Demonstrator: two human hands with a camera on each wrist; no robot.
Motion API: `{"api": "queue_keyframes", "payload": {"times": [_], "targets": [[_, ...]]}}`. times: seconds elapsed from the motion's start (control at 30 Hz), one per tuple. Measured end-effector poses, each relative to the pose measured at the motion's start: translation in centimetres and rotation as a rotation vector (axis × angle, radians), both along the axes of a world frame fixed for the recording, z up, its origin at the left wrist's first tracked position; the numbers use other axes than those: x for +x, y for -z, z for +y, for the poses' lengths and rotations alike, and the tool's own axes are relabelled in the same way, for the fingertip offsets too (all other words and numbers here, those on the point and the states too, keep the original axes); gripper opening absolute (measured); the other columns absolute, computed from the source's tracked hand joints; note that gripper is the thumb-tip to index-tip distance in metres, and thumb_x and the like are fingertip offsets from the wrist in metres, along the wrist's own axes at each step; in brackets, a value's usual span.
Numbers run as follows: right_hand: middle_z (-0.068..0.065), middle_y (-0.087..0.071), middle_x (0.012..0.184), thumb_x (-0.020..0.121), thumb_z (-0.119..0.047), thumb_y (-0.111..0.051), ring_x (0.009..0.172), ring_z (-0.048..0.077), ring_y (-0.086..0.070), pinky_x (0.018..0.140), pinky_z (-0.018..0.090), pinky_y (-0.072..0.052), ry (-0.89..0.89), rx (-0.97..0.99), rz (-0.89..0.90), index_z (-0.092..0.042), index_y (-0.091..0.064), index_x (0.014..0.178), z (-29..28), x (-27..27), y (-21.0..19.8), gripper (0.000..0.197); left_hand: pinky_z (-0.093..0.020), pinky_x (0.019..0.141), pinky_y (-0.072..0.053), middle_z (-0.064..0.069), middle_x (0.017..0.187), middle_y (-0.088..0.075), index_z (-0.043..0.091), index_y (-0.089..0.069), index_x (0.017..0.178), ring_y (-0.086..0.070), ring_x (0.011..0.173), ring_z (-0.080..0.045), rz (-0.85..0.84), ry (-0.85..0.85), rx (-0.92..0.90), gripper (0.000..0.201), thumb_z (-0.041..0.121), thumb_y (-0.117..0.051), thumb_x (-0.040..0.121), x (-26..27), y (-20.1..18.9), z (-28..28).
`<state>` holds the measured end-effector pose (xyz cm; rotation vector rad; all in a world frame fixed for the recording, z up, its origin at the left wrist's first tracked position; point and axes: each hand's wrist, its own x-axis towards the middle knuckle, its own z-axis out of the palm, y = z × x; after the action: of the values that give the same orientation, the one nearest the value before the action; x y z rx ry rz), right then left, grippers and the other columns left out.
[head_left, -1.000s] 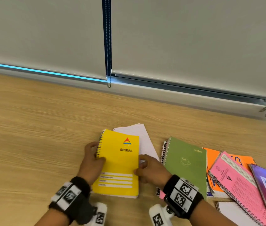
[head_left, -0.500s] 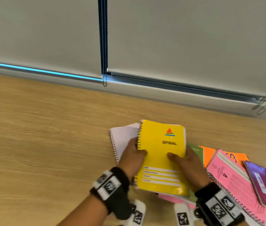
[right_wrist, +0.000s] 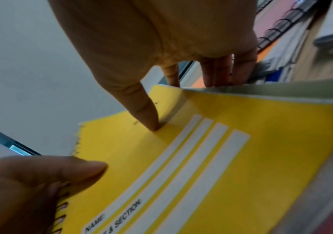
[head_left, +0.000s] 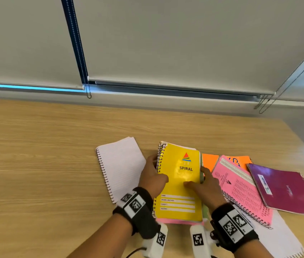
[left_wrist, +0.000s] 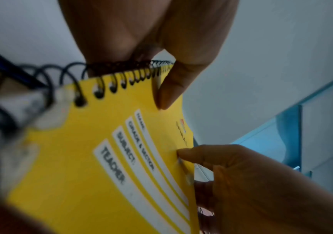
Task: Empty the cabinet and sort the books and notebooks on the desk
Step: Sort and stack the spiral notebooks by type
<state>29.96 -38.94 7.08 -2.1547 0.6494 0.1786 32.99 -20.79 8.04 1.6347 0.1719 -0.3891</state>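
Head view: a yellow notebook (head_left: 180, 181) is held on top of a small stack, of which a pink edge and a green edge show beneath it. The left hand (head_left: 152, 180) grips the spiral side, thumb on the cover; the right hand (head_left: 206, 188) grips the opposite edge, thumb likewise on the cover. Judged from this, the step in hand is squaring the stack. It is best done by pressing both edges inward evenly, with the spirals kept on one side so that the coils are not snagged, and the stack lowered flat onto the tabletop (head_left: 45, 164). Left of the yellow notebook a white lined notebook (head_left: 120, 167) lies flat; right of it lie an orange notebook (head_left: 209, 161), a pink notebook (head_left: 240, 189) and a purple notebook (head_left: 285, 189), overlapped loosely.

Left wrist view: the yellow notebook (left_wrist: 93, 166) is seen close, with a black wire spiral (left_wrist: 109, 74) along its edge and white label strips reading NAME, SUBJECT and TEACHER. The left thumb (left_wrist: 167, 90) is pressed just beside the spiral.

Right wrist view: the right thumb (right_wrist: 147, 114) is pressed on the glossy yellow cover (right_wrist: 241, 158), while the fingers (right_wrist: 229, 71) are curled behind the far edge. A grey-green cover edge (right_wrist: 271, 91) is seen just behind the yellow one.
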Motion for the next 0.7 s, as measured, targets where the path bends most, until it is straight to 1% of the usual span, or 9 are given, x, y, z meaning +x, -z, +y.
{"api": "queue_keyframes", "payload": {"times": [0.07,0.13,0.2,0.3,0.4,0.47,0.53,0.6,0.7], "targets": [[0.007,-0.064,0.112,0.060,-0.026,-0.084,0.097,0.022,-0.065,0.083,0.046,-0.055,0.044,0.184,-0.140,-0.035,-0.039,0.129,0.2,-1.3,-0.8,0.083,-0.048,0.091,-0.053,0.002,0.111,-0.068,0.034,-0.054,0.119,-0.065,0.101,-0.024,-0.061,0.042,-0.096,0.063,-0.007,-0.065,0.073,-1.7,-0.7,0.6],[0.006,-0.066,0.102,0.074,0.012,-0.072,0.085,0.009,-0.066,0.072,0.033,-0.054,0.056,0.339,-0.279,-0.025,-0.031,0.133,0.2,-2.9,-1.4,0.081,-0.050,0.087,-0.054,-0.004,0.109,-0.070,0.030,-0.062,0.111,-0.066,0.100,-0.030,-0.117,0.060,-0.224,0.061,-0.006,-0.062,0.062,-3.1,-1.2,1.8],[0.006,-0.067,0.098,0.075,0.026,-0.059,0.082,0.006,-0.065,0.074,0.033,-0.054,0.057,0.414,-0.407,-0.022,-0.031,0.137,0.2,-4.9,-2.4,0.083,-0.039,0.076,-0.053,-0.004,0.100,-0.070,0.020,-0.063,0.106,-0.065,0.094,-0.025,-0.228,0.073,-0.304,0.059,-0.008,-0.055,0.054,-4.6,-2.0,3.3],[-0.003,-0.074,0.092,0.069,0.018,-0.062,0.083,0.007,-0.067,0.076,0.029,-0.054,-0.073,0.375,-0.463,-0.006,-0.058,0.116,2.2,-8.1,-3.7,0.053,-0.018,0.062,-0.042,0.009,0.085,-0.061,0.011,-0.053,0.096,-0.056,0.078,-0.006,-0.389,0.099,-0.310,0.046,-0.011,-0.054,0.056,-7.3,-3.0,5.4],[-0.017,-0.074,0.075,0.065,0.025,-0.071,0.072,-0.013,-0.065,0.073,0.006,-0.048,-0.156,0.375,-0.325,0.000,-0.064,0.099,4.9,-11.5,-2.9,0.042,-0.018,0.069,-0.046,-0.003,0.088,-0.059,0.009,-0.054,0.102,-0.058,0.081,-0.010,-0.495,0.032,-0.345,0.047,0.017,-0.083,0.065,-10.3,-3.3,7.7],[-0.016,-0.073,0.078,0.052,0.003,-0.091,0.071,-0.016,-0.062,0.081,0.010,-0.050,-0.225,0.353,-0.177,-0.002,-0.067,0.101,6.2,-12.6,-1.5,0.054,-0.019,0.074,-0.050,0.000,0.089,-0.065,0.028,-0.063,0.101,-0.063,0.082,-0.008,-0.466,0.065,-0.314,0.056,0.044,-0.091,0.056,-11.6,-3.4,9.3],[-0.026,-0.071,0.087,0.062,0.001,-0.084,0.084,-0.017,-0.061,0.080,0.001,-0.043,-0.239,0.347,-0.140,-0.003,-0.066,0.112,7.0,-12.6,-0.1,0.053,-0.009,0.073,-0.050,0.024,0.082,-0.069,0.054,-0.067,0.085,-0.064,0.076,0.007,-0.329,0.039,-0.267,0.060,0.062,-0.090,0.030,-12.9,-3.2,10.1],[-0.017,-0.071,0.087,0.069,-0.005,-0.077,0.083,-0.008,-0.062,0.073,0.000,-0.043,-0.251,0.366,-0.125,-0.001,-0.065,0.116,7.9,-12.1,-0.7,0.049,-0.015,0.077,-0.053,0.019,0.085,-0.073,0.051,-0.072,0.079,-0.067,0.079,0.002,-0.291,0.030,-0.324,0.048,0.052,-0.093,0.035,-13.4,-2.7,10.7],[-0.017,-0.070,0.080,0.061,-0.024,-0.065,0.077,-0.007,-0.062,0.072,0.012,-0.045,-0.354,0.411,-0.317,-0.012,-0.067,0.098,10.2,-10.7,-3.3,0.039,-0.018,0.071,-0.053,0.006,0.090,-0.076,0.041,-0.073,0.097,-0.066,0.077,-0.007,-0.292,-0.100,-0.214,0.049,0.019,-0.082,0.054,-13.1,-3.0,12.9]]}}
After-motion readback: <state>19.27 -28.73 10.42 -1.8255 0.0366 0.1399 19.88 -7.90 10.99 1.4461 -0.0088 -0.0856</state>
